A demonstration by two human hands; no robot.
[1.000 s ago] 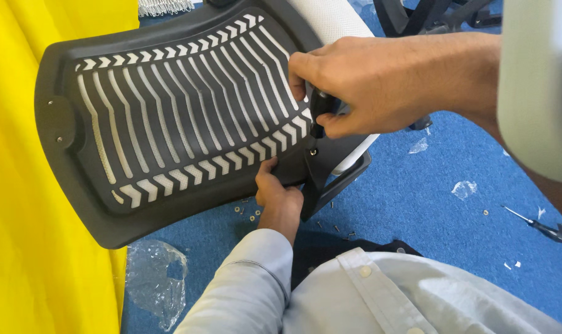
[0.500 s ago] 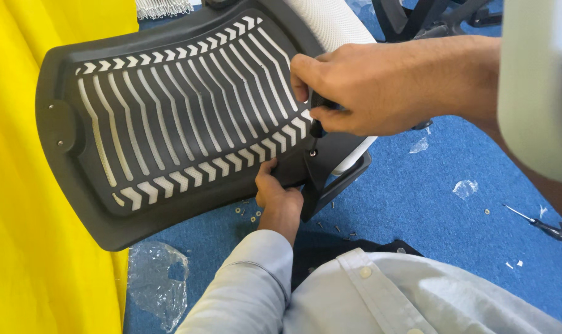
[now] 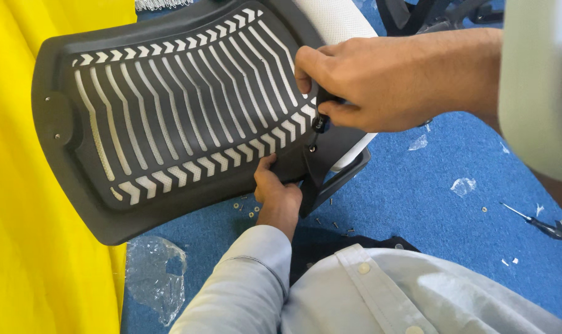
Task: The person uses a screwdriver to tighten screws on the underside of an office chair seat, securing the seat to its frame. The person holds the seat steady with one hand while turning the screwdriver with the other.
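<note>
Closest to the camera, below the hands, lies a pale shirt (image 3: 417,291) with its sleeve running up to the left hand (image 3: 278,195). That hand reaches under the lower edge of the black chair back (image 3: 170,117), fingers curled closed around the rim, steadying it beside the bracket (image 3: 330,179) that juts out there. Just above, the right hand (image 3: 380,80) comes in from the right, fingers closed around the dark handle of a screwdriver (image 3: 320,120); its tip points down at a screw spot on the chair back's lower right corner. Whether the tip actually sits in the screw head cannot be told.

On the blue carpet (image 3: 429,204) under the chair back lie small loose screws and washers (image 3: 336,224), near the left wrist. A crumpled piece of clear plastic (image 3: 154,275) sits lower left, against a yellow sheet (image 3: 21,235). Further right on the carpet lies a second small tool (image 3: 537,222), well apart from both hands, with scraps of plastic film (image 3: 463,185) between.

As a judgement: the chair back rests tilted, held only by one hand, so pressure from the screwdriver could make it twist, letting the tip slip towards the left fingers nearby. Loose screws could also be lost among the scraps.
</note>
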